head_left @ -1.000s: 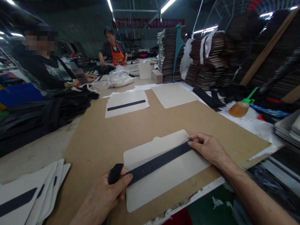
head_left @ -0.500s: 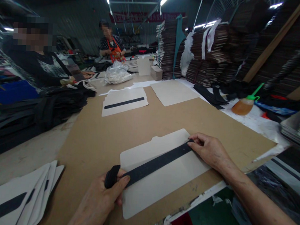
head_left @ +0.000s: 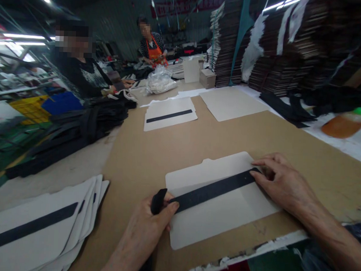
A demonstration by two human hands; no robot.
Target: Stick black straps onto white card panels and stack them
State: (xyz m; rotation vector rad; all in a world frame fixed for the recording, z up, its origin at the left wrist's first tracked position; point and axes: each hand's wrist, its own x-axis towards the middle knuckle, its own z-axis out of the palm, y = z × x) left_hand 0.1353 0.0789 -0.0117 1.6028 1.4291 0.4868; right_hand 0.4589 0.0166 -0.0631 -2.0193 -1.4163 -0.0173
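Brown tabletop [head_left: 228,137] | pale card [head_left: 219,224] lying flat | black strip [head_left: 214,191] across it | left hand [head_left: 144,229] pinching one end, right hand [head_left: 288,186] at the other, grip unclear | wide hold apparently keeps strip straight

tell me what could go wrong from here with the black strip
The black strip might end up crooked if the left hand, pinching it, and the right hand, at its far end, move unevenly. The pale boards stacked at left lie fanned, so they could slide if bumped.
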